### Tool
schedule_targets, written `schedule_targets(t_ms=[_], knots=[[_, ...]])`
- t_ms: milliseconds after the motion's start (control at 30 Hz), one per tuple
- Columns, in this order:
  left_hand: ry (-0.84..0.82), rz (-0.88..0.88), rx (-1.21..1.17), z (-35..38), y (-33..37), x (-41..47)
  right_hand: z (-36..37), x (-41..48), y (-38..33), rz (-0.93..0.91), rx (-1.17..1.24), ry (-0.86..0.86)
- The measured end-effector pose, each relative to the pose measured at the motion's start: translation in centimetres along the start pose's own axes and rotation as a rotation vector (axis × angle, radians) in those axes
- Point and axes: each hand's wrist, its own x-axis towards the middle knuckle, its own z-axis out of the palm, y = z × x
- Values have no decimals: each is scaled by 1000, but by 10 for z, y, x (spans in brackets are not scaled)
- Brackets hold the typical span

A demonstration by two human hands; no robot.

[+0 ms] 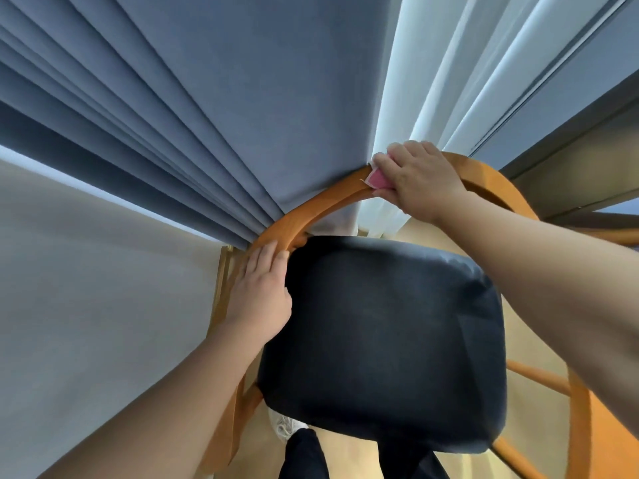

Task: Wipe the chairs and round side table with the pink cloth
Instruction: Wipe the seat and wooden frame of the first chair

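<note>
A wooden chair with a curved orange-brown backrest rail (pixel 311 209) and a dark padded seat (pixel 380 340) stands right below me. My right hand (pixel 420 179) presses a folded pink cloth (pixel 377 179) onto the top of the curved rail. Only a small corner of the cloth shows under the fingers. My left hand (pixel 261 292) rests flat on the rail's left end, beside the seat, holding nothing.
Blue-grey curtains (pixel 207 115) and white sheer curtains (pixel 432 81) hang directly behind the chair and touch the rail. A beige wall (pixel 86 288) is on the left. A second wooden piece (pixel 584 426) sits at lower right. My legs and a shoe (pixel 287 428) are below.
</note>
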Motion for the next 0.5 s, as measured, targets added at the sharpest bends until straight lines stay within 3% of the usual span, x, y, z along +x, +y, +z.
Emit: schedule_targets(t_ms=[267,500], knots=[[-66,139,-81,-12,61,59,2,-12,18,54,102,37],[-2,247,-72,-16,101,92,8,-27,37,105,175,70]])
